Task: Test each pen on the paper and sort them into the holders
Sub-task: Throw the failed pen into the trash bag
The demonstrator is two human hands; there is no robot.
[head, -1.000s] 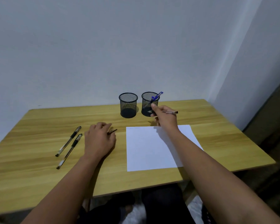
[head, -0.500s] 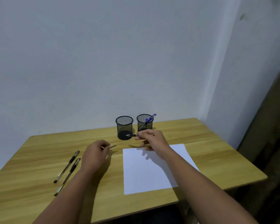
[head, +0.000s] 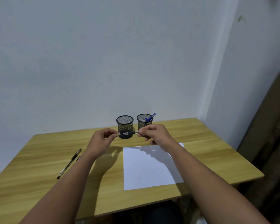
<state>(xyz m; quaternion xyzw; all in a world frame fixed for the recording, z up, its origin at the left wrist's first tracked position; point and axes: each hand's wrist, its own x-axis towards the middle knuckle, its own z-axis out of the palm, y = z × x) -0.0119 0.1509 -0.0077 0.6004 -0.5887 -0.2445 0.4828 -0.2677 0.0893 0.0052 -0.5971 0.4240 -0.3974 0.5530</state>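
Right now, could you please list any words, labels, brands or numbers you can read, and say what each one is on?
None can be read.
White sheet of paper: faint marks near its top left corner, too blurred to read.
Black pen held between both hands: no legible print.
Black pen lying on the wooden table: too small to tell.
Two black mesh holders: no labels visible.

A plain pale wall [head: 103, 62] stands behind a light wooden table [head: 208, 152]. It meets a second wall [head: 257, 78] in a corner at right, where a dark brown panel [head: 275, 126] runs down.
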